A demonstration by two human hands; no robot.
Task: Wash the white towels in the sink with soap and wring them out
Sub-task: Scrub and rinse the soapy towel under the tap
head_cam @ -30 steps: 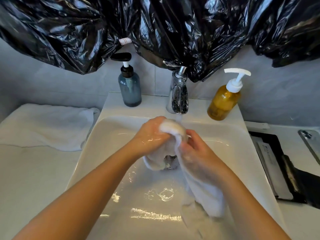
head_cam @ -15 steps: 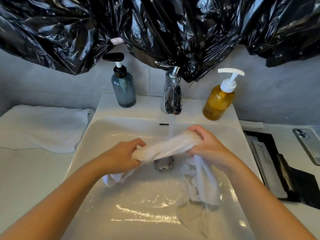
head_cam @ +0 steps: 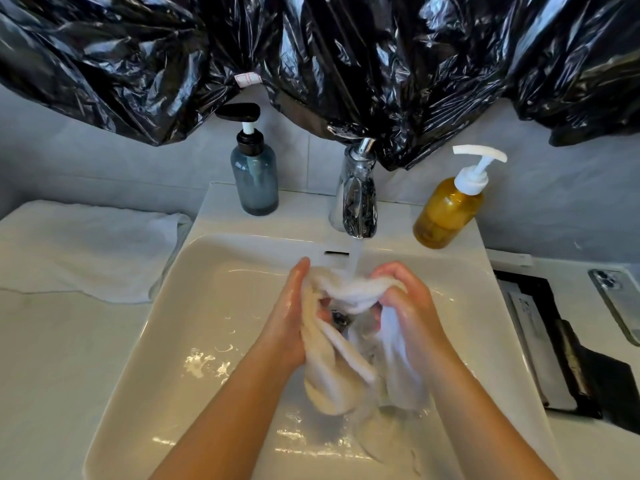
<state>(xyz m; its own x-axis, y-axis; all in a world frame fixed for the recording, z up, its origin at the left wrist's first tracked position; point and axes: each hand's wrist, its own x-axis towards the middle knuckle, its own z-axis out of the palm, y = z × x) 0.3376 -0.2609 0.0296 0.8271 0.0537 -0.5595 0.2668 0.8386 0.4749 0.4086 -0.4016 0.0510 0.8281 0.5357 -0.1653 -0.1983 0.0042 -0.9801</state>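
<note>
A wet white towel is bunched between both hands under the running stream from the chrome faucet, over the white sink. My left hand presses its left side, fingers stretched along the cloth. My right hand is curled around its right end. Loose folds of the towel hang down into the basin between my wrists. A second white towel lies folded on the counter to the left. An amber soap bottle with a white pump stands at the sink's back right.
A blue-grey pump bottle stands left of the faucet. Black plastic sheeting hangs over the wall above. To the right lie a black tray and a phone on the counter.
My hands have come together from a stretched-out hold, bunching the towel under the water stream. The view has shifted slightly.
</note>
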